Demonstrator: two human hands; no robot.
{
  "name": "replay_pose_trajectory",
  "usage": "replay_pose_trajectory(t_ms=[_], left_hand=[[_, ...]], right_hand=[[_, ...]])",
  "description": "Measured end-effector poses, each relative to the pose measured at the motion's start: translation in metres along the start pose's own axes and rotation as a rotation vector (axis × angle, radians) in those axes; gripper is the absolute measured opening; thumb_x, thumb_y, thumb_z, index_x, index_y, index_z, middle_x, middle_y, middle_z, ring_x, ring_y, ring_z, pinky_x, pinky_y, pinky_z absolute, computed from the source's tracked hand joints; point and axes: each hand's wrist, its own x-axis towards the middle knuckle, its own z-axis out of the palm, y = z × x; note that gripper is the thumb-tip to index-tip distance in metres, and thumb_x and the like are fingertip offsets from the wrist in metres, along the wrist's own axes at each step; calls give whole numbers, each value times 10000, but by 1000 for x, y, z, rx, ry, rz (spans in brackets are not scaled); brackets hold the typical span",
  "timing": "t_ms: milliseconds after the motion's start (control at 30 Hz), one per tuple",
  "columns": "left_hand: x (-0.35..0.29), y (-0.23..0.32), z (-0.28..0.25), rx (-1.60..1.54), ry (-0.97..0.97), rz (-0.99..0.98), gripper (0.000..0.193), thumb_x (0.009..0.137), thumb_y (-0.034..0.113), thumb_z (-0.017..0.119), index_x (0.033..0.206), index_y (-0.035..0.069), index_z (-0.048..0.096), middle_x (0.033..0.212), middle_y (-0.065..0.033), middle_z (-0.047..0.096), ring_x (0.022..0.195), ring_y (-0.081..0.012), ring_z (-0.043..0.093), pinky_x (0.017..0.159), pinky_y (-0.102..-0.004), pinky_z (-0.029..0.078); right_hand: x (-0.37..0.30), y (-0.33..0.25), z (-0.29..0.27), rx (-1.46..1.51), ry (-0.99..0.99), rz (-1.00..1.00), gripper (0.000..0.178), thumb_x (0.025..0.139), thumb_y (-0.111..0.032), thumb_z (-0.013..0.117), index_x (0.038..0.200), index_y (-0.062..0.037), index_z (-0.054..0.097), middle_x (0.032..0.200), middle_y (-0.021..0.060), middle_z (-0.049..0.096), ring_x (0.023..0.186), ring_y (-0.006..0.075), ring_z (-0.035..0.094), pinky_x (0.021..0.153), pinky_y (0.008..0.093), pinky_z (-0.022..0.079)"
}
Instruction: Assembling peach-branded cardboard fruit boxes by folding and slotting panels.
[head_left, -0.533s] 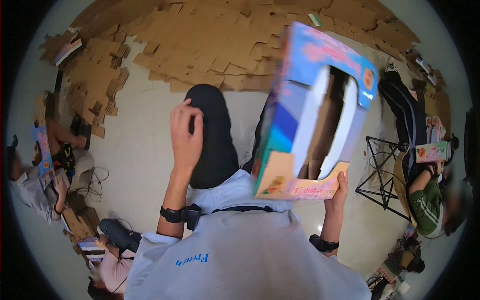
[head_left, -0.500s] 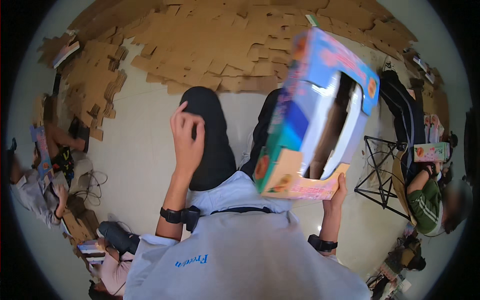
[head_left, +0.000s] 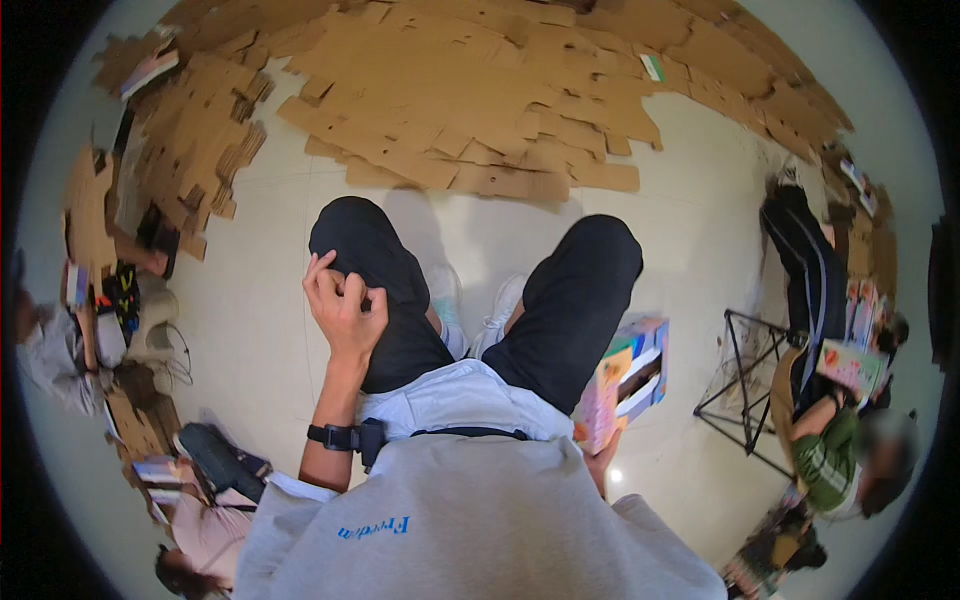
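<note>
A colourful printed cardboard box (head_left: 598,400), pink, orange and blue with a long cut-out in its panel, is low beside my right thigh. My right hand (head_left: 601,462) grips its near end, partly hidden by my shirt. My left hand (head_left: 345,308) rests on or just above my left thigh in black trousers (head_left: 372,250). Its fingers are loosely bent and apart, and no object shows in them.
Flattened brown cardboard sheets (head_left: 430,90) cover the floor ahead. A black metal stand (head_left: 745,390) is to the right, near a person in a green top (head_left: 835,465) holding a box (head_left: 850,365). Other people sit at the left, one in a pink top (head_left: 200,535).
My right hand has lowered the box from in front of my right leg to beside my right thigh. My left hand has shifted slightly left and down.
</note>
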Motion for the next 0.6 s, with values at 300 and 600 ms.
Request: replay_pose_trajectory(t_ms=[300,600], left_hand=[[-5,-7,5,0,3,-70,195,659,-9,681,689,40,495,844,-146,461,1169,-410,548,1118,-631,445],[35,17,13,123,-351,70,165,794,160,735,941,95,693,915,-111,562,1156,-314,583,1199,-571,353]], right_hand=[[98,190,-125,686,206,681,967,819,-372,821,1607,-147,308,1570,288,361,1412,436,457,1093,629,444],[243,-5,-138,1016,797,258,689,926,-581,610,1423,-108,552,1549,222,422,1322,436,479,1055,655,484]])
